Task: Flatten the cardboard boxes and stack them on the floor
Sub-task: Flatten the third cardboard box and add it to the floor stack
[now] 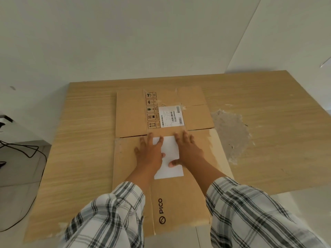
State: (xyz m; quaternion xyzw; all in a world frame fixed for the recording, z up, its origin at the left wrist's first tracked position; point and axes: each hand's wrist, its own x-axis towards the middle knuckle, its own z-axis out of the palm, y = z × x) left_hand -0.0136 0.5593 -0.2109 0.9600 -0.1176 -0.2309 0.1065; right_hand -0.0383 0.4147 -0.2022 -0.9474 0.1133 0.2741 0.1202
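Note:
A flattened brown cardboard box (132,115) lies on a wood-grain board (84,133) on the floor. It carries a barcode label, handling symbols and a PICO logo near me. My left hand (149,152) and my right hand (188,151) press flat on the near half of the box, fingers spread, on either side of a blank white label (170,154). Neither hand grips anything. Plaid sleeves cover both forearms.
The board has a torn grey patch (231,133) to the right of the box. Black cables (21,149) lie on the white tile floor at the left. White walls rise behind the board.

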